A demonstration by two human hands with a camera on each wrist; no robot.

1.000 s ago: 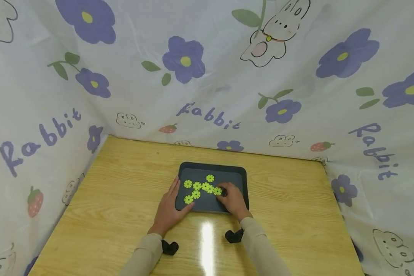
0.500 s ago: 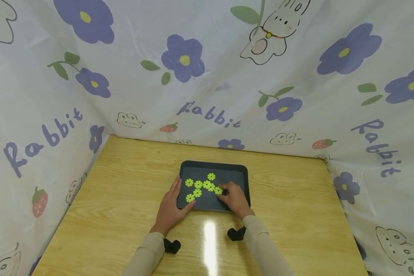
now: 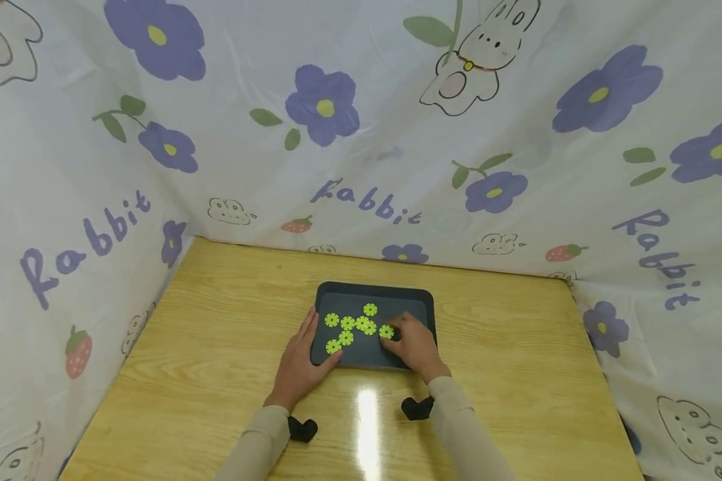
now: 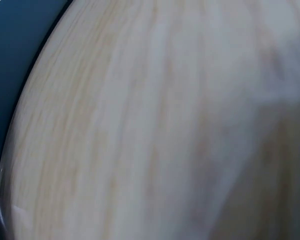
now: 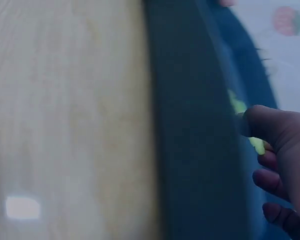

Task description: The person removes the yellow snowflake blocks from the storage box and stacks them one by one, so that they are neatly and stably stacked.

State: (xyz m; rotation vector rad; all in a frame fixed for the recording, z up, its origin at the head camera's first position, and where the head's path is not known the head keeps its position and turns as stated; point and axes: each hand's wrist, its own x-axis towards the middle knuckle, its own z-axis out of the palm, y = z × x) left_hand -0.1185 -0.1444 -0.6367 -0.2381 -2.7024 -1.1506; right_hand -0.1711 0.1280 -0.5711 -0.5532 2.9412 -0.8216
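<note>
In the head view, a dark grey tray (image 3: 361, 361) sits on the table and holds several yellow-green notched discs (image 3: 347, 323). At the tray's right side, my right hand (image 3: 414, 344) pinches one notched disc (image 3: 386, 331) with thumb and fingertips. A small gap parts this disc from the cluster to its left. The right wrist view shows the thumb and curled fingers, with part of the yellow-green disc (image 5: 258, 145) between them. My left hand (image 3: 297, 367) rests against the tray's left side, its fingers straight along the edge and its thumb over the front left corner.
Wood-grain table top (image 3: 216, 361) surrounds the tray. A white cloth (image 3: 373, 160) printed with rabbits and purple flowers hangs behind it and at both sides. Black wrist mounts (image 3: 303, 429) show below both hands.
My right hand has moved slightly right with the pinched disc, which was beside the cluster and now stands apart from it. The left hand stays at the tray's edge.
</note>
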